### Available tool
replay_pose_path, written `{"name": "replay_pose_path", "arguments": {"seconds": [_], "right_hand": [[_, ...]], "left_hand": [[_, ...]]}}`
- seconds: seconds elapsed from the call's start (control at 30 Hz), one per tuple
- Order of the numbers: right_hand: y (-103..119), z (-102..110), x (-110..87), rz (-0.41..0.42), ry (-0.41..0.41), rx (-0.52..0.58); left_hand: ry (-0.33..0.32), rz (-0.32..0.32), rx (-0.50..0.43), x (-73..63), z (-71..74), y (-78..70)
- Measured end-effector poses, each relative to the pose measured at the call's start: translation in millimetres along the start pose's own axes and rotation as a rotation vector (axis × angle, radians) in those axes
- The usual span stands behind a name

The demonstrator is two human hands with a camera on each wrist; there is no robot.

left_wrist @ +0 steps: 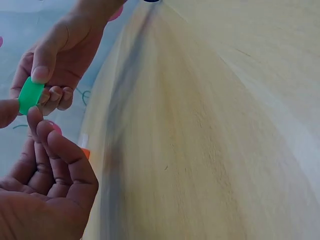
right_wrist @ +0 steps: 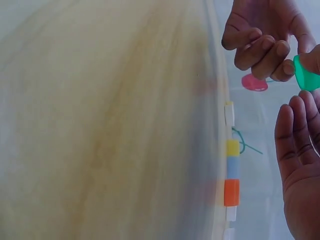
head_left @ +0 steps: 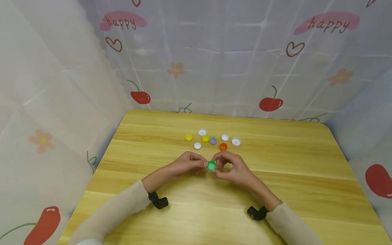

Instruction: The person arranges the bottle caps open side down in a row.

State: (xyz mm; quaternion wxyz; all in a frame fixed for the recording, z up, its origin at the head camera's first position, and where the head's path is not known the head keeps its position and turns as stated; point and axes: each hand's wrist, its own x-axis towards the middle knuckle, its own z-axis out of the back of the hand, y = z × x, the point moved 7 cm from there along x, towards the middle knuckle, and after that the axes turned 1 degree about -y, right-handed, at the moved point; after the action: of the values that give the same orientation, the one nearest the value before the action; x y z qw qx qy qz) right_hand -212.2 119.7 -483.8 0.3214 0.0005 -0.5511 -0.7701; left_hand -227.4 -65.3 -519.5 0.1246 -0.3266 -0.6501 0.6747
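Note:
A small green bottle cap (head_left: 211, 165) is held up over the table between both hands, its hollow side facing the head camera. From one side my left hand (head_left: 187, 164) pinches its edge with thumb and forefinger. My right hand (head_left: 235, 167) grips the opposite side, forefinger at the top and thumb at the bottom. In the left wrist view the green cap (left_wrist: 31, 95) appears edge-on, with thumbs from both hands against it. Part of the cap (right_wrist: 306, 75) is cut off by the frame edge in the right wrist view.
Just beyond the hands lie other caps on the wooden table (head_left: 196, 217): an orange cap (head_left: 223, 146), a grey cap (head_left: 212, 140), a yellow cap (head_left: 188, 137), another yellow cap (head_left: 205, 138) and several white ones. A printed curtain (head_left: 208, 81) hangs behind the table.

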Motion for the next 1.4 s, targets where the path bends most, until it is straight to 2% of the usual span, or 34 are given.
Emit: {"name": "replay_pose_path", "arguments": {"seconds": [0.13,0.27,0.4,0.5,0.57,0.63,0.7,0.77,0.87,0.97,1.1,1.2,1.27,1.4], "right_hand": [[1,-2,0.8,0.0,0.006,-0.027],[1,-3,1.5,-0.016,0.008,-0.041],[-1,-5,3.1,-0.061,0.021,-0.072],[-9,-8,2.3,-0.167,0.062,-0.065],[-17,-10,0.9,-0.243,0.107,-0.015],[-24,-14,0.0,-0.309,0.159,0.078],[-28,-17,-0.1,-0.342,0.212,0.181],[-31,-20,-0.2,-0.363,0.256,0.283],[-32,-22,-0.4,-0.374,0.304,0.381],[-31,-24,0.3,-0.365,0.333,0.447],[-29,-26,2.7,-0.333,0.34,0.483],[-27,-23,4.5,-0.31,0.29,0.444],[-24,-20,5.8,-0.281,0.23,0.38],[-16,-12,7.7,-0.2,0.094,0.189]], "left_hand": [[0.005,-0.018,0.006,-1.7,-0.6,-1.4],[-0.036,-0.063,0.068,-2.3,2.9,-3.3],[-0.119,-0.171,0.296,-5.5,10.1,-12.0],[-0.174,-0.282,0.514,-10.7,11.4,-22.5],[-0.192,-0.374,0.669,-14.9,7.9,-29.9],[-0.207,-0.502,0.85,-19.9,1.6,-37.9],[-0.235,-0.669,1.03,-26.9,-6.3,-46.3],[-0.268,-0.845,1.166,-34.2,-14.1,-52.7],[-0.308,-1.04,1.259,-43.1,-21.7,-58.6],[-0.33,-1.135,1.286,-47.5,-24.8,-61.5],[-0.335,-1.159,1.281,-48.6,-25.4,-62.5],[-0.328,-1.093,1.23,-45.6,-22.9,-61.6],[-0.319,-0.987,1.141,-41.6,-18.5,-60.1],[-0.288,-0.689,0.842,-31.0,-5.5,-49.3]]}}
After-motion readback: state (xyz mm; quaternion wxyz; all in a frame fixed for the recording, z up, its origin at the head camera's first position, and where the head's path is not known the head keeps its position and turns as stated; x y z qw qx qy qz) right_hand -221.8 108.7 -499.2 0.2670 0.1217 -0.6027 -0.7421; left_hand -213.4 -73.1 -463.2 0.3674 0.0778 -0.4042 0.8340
